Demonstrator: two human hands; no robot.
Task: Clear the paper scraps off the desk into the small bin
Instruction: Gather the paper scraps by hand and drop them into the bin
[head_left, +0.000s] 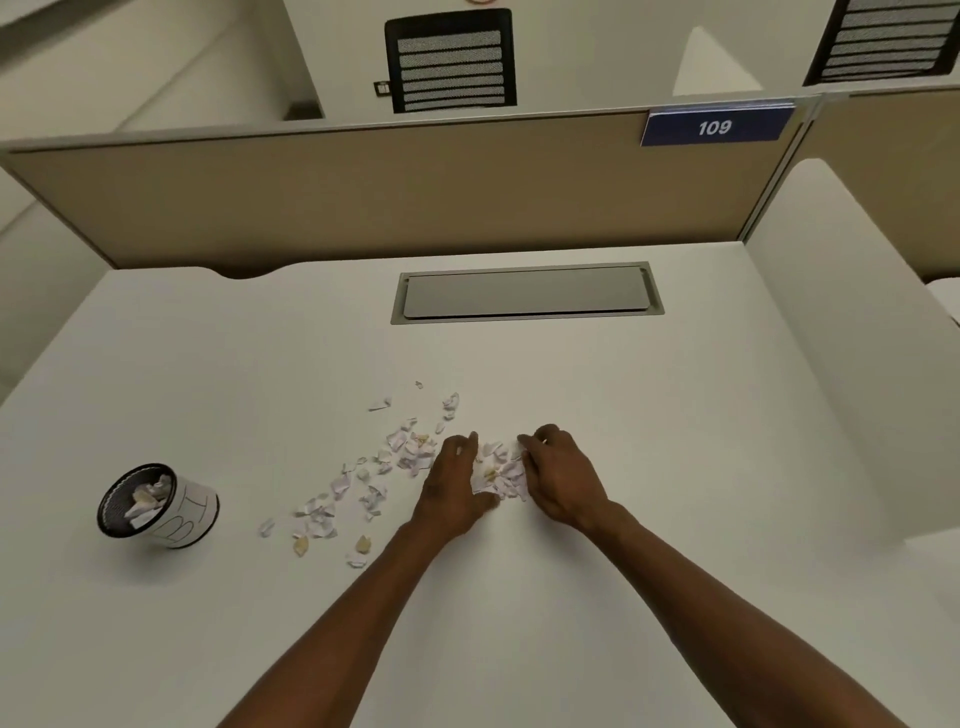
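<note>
Several small white and pale yellow paper scraps (363, 488) lie scattered across the middle of the white desk (675, 467). My left hand (453, 488) and my right hand (558, 478) rest on the desk side by side, cupped around a little heap of scraps (498, 475) between them. The fingers of both hands curve inward against the heap. A small black mesh bin (156, 506) with a white paper label stands at the left of the desk, tilted toward me in the wide view, with some scraps inside it.
A grey cable-tray lid (524, 293) is set into the desk behind the scraps. A tan partition (363, 197) with a blue "109" sign (716, 126) closes the back. A white side panel (857, 338) stands at the right. Black chairs show beyond the partition.
</note>
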